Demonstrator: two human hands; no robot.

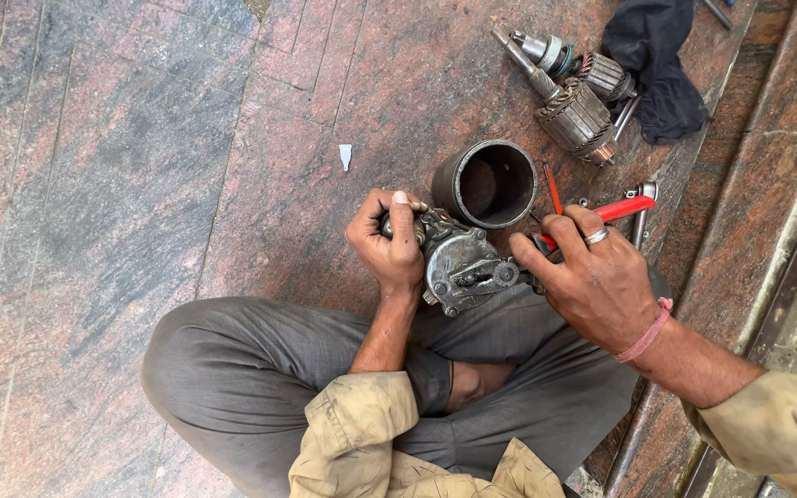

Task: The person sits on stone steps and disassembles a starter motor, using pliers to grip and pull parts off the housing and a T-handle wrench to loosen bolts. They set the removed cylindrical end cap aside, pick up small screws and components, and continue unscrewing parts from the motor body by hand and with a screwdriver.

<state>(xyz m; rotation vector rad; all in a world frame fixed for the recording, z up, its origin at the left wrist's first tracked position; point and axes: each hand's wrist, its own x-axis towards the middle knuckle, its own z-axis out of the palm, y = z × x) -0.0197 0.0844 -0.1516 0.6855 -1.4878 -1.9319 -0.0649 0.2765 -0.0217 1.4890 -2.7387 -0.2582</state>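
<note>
starter housing (461, 263), grey metal, sits above the lap, clenched at its 9 o'clock end by the left hand (387, 242). right hand (592, 277) lies at its 3 o'clock, grasping red-handled pliers (601, 214) whose long axis runs toward 2 o'clock. dark steel cylinder (485, 183) stands at 12 o'clock on the reddish stone floor (140, 166); armatures (576, 111) beyond.

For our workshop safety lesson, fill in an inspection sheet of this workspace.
Surface: reddish stone floor, person sits cross-legged on it.
Job's things: grey metal motor housing in left hand; red-handled pliers in right hand.
Clutter: dark metal cylinder, armature, second rotor part, dark cloth, paper scrap.
Grippers: both hands' fingers closed on their things.
Cables: nothing seen.
Surroundings: stone step at right.
</note>
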